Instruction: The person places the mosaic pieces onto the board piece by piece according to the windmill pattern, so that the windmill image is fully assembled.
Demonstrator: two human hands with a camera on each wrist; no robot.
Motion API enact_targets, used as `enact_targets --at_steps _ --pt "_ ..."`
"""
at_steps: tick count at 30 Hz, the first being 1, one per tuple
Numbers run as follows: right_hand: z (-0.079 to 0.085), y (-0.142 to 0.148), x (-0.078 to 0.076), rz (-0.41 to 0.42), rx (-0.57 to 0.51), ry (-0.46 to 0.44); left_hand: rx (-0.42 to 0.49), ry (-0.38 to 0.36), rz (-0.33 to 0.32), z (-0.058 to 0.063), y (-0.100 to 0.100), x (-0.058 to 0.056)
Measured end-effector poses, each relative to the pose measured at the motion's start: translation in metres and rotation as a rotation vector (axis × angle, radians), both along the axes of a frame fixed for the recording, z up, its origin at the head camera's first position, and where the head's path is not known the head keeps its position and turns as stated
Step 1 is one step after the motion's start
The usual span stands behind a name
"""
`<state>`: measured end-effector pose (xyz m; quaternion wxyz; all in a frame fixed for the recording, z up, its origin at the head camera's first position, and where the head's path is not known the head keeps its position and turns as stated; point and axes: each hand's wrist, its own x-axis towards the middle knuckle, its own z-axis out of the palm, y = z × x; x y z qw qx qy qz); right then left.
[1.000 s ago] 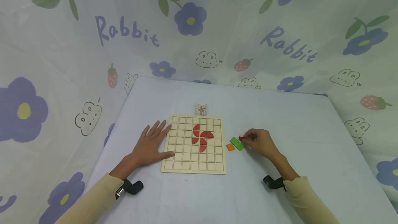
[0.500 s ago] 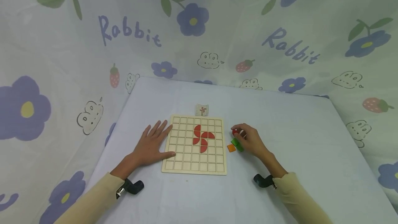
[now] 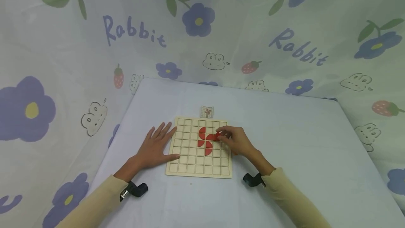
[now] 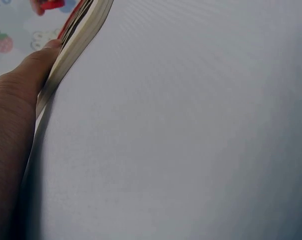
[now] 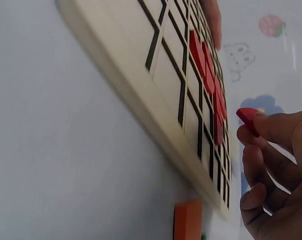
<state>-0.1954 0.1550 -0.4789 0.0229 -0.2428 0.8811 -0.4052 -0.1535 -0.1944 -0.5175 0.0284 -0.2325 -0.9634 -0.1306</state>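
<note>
nearby, orange tile (image 5: 188, 220) beside gridded board (image 3: 191, 168), small card (image 3: 207, 112) beyond

The left sleeve (image 3: 95, 201) is long, plain and pale beige, the left hand (image 3: 154, 151) beyond it bare. Just right of the left sleeve's cuff (image 3: 119, 185) sits a black, elbow-shaped wrist camera (image 3: 138, 189) with a rounded end and silvery metal fitting (image 3: 123, 195). Well to the right of the left sleeve are a matching right sleeve (image 3: 292, 192), a similar black camera unit (image 3: 252, 180) and the bare right hand (image 3: 236, 140).
</note>
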Motion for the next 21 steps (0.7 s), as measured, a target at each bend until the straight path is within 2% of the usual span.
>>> enact_targets --at_steps 11,21 --pt "0.002 -0.046 -0.005 0.15 -0.066 0.082 -0.025 -0.006 0.007 -0.003 -0.001 0.0" --pt "0.005 -0.078 -0.006 0.117 -0.008 0.055 -0.032 -0.004 0.001 0.001 -0.001 0.0"
